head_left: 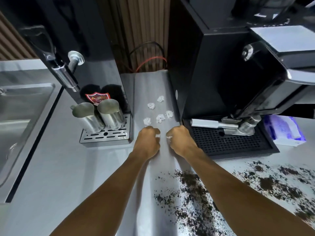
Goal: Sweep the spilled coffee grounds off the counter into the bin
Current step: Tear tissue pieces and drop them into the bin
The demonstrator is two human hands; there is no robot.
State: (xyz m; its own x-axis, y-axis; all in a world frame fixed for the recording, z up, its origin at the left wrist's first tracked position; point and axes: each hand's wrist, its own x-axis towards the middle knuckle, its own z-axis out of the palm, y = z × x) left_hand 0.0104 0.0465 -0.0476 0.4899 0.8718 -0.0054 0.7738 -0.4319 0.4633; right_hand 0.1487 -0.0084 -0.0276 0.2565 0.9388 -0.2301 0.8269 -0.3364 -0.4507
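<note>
Dark coffee grounds [192,193] lie scattered over the steel counter [68,176] at the lower right, under and beside my right forearm, with more grounds [272,183] farther right. My left hand [148,140] and my right hand [179,138] are fists side by side on the counter between two machines. A bit of white paper shows in each fist. Several crumpled white paper balls [160,118] lie just beyond my knuckles. No bin is in view.
A black machine with a drip tray [105,136] holding two steel pitchers [100,114] stands to the left. A black espresso machine [230,82] with a perforated tray [226,142] stands to the right. A sink [18,120] is at far left, a tissue box [284,130] at far right.
</note>
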